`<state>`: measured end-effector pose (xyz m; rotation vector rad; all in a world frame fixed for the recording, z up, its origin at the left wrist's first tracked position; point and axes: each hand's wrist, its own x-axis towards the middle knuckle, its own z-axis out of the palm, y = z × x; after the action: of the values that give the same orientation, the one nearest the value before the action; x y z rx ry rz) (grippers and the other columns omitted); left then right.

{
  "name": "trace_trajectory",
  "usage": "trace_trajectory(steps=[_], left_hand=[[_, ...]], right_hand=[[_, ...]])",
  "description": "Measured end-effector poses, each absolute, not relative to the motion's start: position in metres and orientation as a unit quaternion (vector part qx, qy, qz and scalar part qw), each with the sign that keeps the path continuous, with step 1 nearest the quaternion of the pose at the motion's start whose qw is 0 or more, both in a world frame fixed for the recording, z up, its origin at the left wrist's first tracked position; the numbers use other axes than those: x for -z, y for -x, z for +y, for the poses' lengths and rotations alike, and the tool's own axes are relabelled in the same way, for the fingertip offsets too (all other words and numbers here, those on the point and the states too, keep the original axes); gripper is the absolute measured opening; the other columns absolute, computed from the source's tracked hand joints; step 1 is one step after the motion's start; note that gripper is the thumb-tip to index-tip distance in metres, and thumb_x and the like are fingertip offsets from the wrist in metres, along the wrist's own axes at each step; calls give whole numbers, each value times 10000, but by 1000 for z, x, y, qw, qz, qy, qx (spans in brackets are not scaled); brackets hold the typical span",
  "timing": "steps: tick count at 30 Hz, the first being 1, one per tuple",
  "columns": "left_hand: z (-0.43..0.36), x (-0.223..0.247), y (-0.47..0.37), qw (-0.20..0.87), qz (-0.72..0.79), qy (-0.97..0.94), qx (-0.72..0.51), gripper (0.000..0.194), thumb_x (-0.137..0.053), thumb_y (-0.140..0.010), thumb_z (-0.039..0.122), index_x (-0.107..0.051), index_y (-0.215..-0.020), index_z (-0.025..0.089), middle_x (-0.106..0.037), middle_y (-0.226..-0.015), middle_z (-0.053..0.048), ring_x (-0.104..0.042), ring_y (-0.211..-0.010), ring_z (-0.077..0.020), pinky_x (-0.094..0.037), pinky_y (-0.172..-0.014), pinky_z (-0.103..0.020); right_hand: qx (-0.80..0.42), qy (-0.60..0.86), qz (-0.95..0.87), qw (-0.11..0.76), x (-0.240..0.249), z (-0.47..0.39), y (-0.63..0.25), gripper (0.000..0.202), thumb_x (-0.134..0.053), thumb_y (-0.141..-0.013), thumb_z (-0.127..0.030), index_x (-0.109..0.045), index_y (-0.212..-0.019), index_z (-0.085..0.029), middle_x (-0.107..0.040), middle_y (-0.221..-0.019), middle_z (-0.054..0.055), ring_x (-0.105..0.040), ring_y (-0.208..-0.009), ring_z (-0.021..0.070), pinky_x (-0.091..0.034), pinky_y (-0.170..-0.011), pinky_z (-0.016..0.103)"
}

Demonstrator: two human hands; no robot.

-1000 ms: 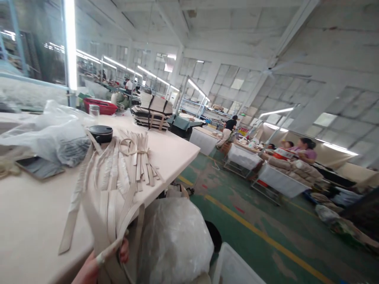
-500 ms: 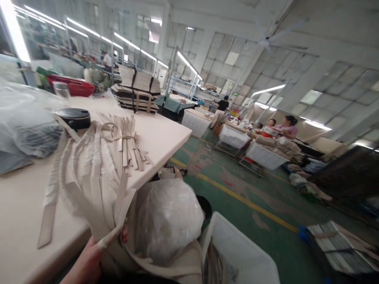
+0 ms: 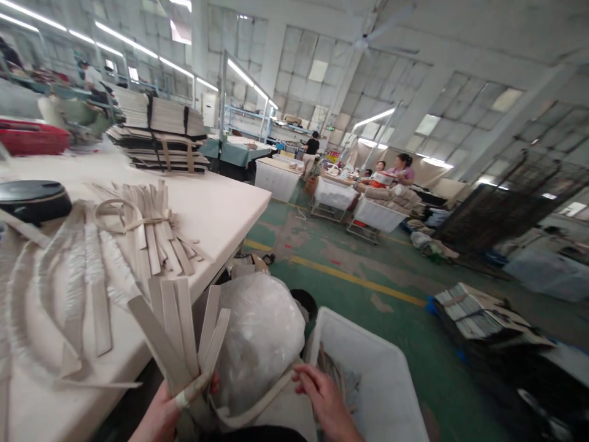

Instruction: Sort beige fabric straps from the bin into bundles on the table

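Low in front of me, my left hand [image 3: 168,402] is closed around a bundle of beige fabric straps [image 3: 177,334], whose flat ends fan upward. A strap is wrapped across the bundle at the hand. One long strap [image 3: 257,410] loops from the bundle to the right, and my right hand [image 3: 322,393] pinches it near its end, beside the white bin. On the table left of the hands lie loose gathered straps [image 3: 73,294]. Behind them rests another bundle of straps [image 3: 156,227], tied round its middle.
The pale tabletop [image 3: 230,209] carries a round black container [image 3: 32,199], a stack of strapped panels [image 3: 161,132] and a red basket [image 3: 32,136]. Below its edge sit a filled plastic bag [image 3: 257,331] and a white bin [image 3: 381,368] holding strips. People work farther off.
My view has swung right, shifting the scene left. My right hand has come into view, holding the strap. The held bundle now stands apart from the straps on the table.
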<state>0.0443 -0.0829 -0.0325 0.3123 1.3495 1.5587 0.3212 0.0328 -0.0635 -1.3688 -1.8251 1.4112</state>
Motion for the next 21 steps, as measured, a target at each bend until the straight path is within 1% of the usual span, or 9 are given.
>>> trace_trajectory(steps=[1,2,4,5,7,11,14,17,21], left_hand=[[-82,33,-46,517,555,-134,-638,506,-929,-445,569,-752,-684,160,-712,-646,-78,-656,-630,-260,-571,-578,-339],[-81,33,-48,526,554,-139,-630,510,-927,-448,575,-753,-683,157,-709,-640,-77,-652,-617,-251,-568,-571,-329],[-79,34,-51,537,558,-145,-616,524,-928,-444,585,-757,-690,155,-719,-653,-84,-655,-619,-246,-571,-579,-324],[-78,34,-52,540,562,-147,-609,530,-931,-436,585,-757,-694,156,-724,-657,-86,-661,-628,-247,-575,-592,-325],[-77,35,-52,548,564,-144,-601,538,-943,-419,573,-753,-698,155,-731,-659,-88,-672,-641,-247,-582,-613,-322],[-73,39,-48,561,546,-124,-609,573,-961,-412,536,-748,-752,127,-737,-670,-93,-680,-628,-241,-588,-612,-319],[-71,44,-43,567,543,-105,-610,584,-964,-433,511,-748,-790,102,-746,-694,-111,-686,-637,-240,-583,-612,-306],[-72,50,-42,590,529,-103,-601,577,-962,-462,490,-750,-820,90,-756,-742,-138,-692,-678,-256,-582,-628,-323],[-73,62,-49,639,492,-130,-576,575,-937,-518,491,-753,-906,107,-757,-799,-139,-691,-736,-302,-582,-652,-401]], right_hand=[[-569,447,-641,257,57,39,-303,524,-527,-888,-685,-735,-1047,-230,-744,-1007,122,-707,-894,299,-522,-861,455],[-621,403,-617,266,50,43,-283,557,-538,-881,-694,-734,-1053,-202,-742,-1019,136,-710,-906,290,-516,-864,445],[-719,312,-570,246,34,48,-240,639,-558,-861,-717,-711,-1119,-153,-739,-1022,151,-715,-921,260,-503,-882,413],[-763,280,-533,238,27,51,-219,688,-586,-825,-742,-696,-1149,-145,-737,-1016,144,-718,-899,244,-506,-873,398],[-813,265,-461,238,15,56,-181,748,-671,-714,-778,-707,-1079,-127,-740,-881,111,-715,-795,222,-525,-819,380],[-818,284,-422,268,4,62,-136,614,-860,-585,-624,-723,-912,-122,-718,-730,53,-690,-749,214,-513,-806,365],[-801,297,-425,299,1,62,-128,535,-910,-530,-553,-718,-813,-141,-687,-674,5,-637,-671,167,-483,-756,318],[-780,292,-457,313,-4,64,-130,497,-905,-540,-539,-723,-778,-143,-655,-646,-20,-558,-612,123,-430,-673,271],[-739,287,-494,357,-14,71,-131,463,-886,-565,-542,-720,-738,-146,-643,-657,-24,-520,-632,113,-400,-647,252]])
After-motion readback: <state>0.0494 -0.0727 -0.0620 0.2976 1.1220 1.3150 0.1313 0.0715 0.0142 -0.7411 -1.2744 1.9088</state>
